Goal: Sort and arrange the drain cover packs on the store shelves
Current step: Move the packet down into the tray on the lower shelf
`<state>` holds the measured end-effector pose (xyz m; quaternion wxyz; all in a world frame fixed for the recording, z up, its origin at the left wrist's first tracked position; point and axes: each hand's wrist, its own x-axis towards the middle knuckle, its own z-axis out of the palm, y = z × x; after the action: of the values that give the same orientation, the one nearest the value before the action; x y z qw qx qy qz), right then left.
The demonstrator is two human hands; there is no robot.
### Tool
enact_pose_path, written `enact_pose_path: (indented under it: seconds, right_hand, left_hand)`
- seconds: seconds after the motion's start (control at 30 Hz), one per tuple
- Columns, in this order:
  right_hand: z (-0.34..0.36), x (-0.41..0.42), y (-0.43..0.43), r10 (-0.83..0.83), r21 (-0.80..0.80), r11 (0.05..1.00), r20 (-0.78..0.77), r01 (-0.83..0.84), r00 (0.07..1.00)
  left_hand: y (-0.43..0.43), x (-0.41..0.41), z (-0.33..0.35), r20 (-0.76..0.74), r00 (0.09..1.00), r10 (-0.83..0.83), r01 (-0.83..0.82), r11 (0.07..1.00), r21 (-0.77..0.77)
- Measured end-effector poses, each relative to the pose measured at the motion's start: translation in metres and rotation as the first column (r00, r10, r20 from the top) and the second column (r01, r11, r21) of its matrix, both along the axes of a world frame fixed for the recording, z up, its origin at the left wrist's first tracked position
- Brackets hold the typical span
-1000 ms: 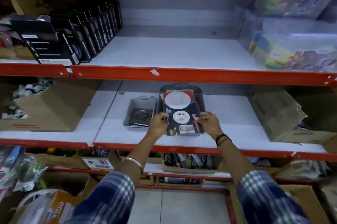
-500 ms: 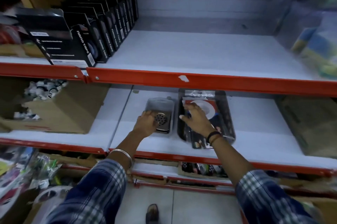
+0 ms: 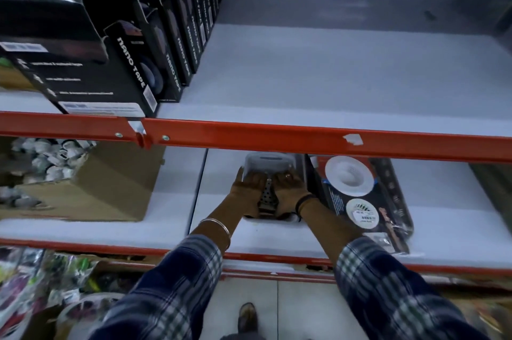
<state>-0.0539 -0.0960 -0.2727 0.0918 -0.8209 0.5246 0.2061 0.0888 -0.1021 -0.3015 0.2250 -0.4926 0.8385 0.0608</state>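
Both hands are now settling on the small clear pack: half a second ago the right hand was still on the large black carded pack, now lying released alongside on the middle shelf. The left hand and right are pressing flat, fingers spread, neither clamped (likely squaring it up). Its shell is looking glossy and rounded, with perforated metal showing between the hands.

Upper shelf lies open right of black boxes.
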Motion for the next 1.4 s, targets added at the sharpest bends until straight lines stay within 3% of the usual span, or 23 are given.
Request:
enact_pose_path:
  seconds: [0.43,0.5,0.57,0.67,0.77,0.83,0.93,1.03,1.1,1.2,1.3,1.4]
  right_hand:
    - [-0.005,-0.002,0.006,-0.001,-0.059,0.998,-0.004,0.001,1.0]
    - [0.007,-0.013,0.013,-0.037,-0.031,0.999,0.099,0.041,0.994]
    - [0.025,-0.032,0.021,-0.138,0.002,0.989,0.312,0.145,0.94]
    - [0.052,-0.078,0.043,-0.228,-0.06,0.946,0.576,0.319,0.785]
    - [0.059,-0.138,0.065,-0.391,-0.015,0.855,0.639,0.519,0.663]
    - [0.053,-0.173,0.076,-0.498,0.053,0.798,0.62,0.6,0.606]
    - [0.035,-0.202,0.08,-0.703,0.338,0.686,0.535,0.644,0.469]
    - [0.017,-0.214,0.071,-0.727,0.436,0.669,0.552,0.602,0.408]
    - [0.022,-0.209,0.067,-0.702,0.429,0.681,0.613,0.593,0.363]
    - [0.02,-0.208,0.058,-0.668,0.381,0.691,0.66,0.614,0.343]
    - [-0.007,-0.214,0.049,-0.672,0.333,0.711,0.582,0.619,0.459]
    - [0.017,-0.197,0.07,-0.669,0.24,0.715,0.508,0.656,0.543]
  left_hand:
    - [-0.001,-0.003,0.017,0.028,0.999,0.02,-0.022,0.998,0.058]
    - [0.003,-0.003,0.029,-0.028,0.996,0.085,-0.082,0.994,0.068]
    - [0.009,-0.006,0.045,-0.142,0.974,0.176,-0.169,0.984,0.056]
    - [0.025,-0.029,0.066,-0.499,0.808,0.312,-0.311,0.946,0.088]
    - [0.052,-0.072,0.083,-0.726,0.556,0.404,-0.324,0.91,0.259]
    - [0.072,-0.104,0.084,-0.724,0.48,0.496,-0.311,0.868,0.388]
    - [0.089,-0.139,0.065,-0.598,0.387,0.702,-0.352,0.712,0.607]
    - [0.09,-0.165,0.055,-0.631,0.215,0.746,-0.425,0.653,0.627]
    - [0.082,-0.174,0.056,-0.693,0.164,0.702,-0.486,0.669,0.562]
    - [0.066,-0.182,0.056,-0.711,0.184,0.679,-0.486,0.692,0.534]
    - [0.061,-0.181,0.046,-0.609,0.352,0.711,-0.472,0.697,0.54]
    - [0.059,-0.174,0.036,-0.545,0.466,0.697,-0.47,0.717,0.515]
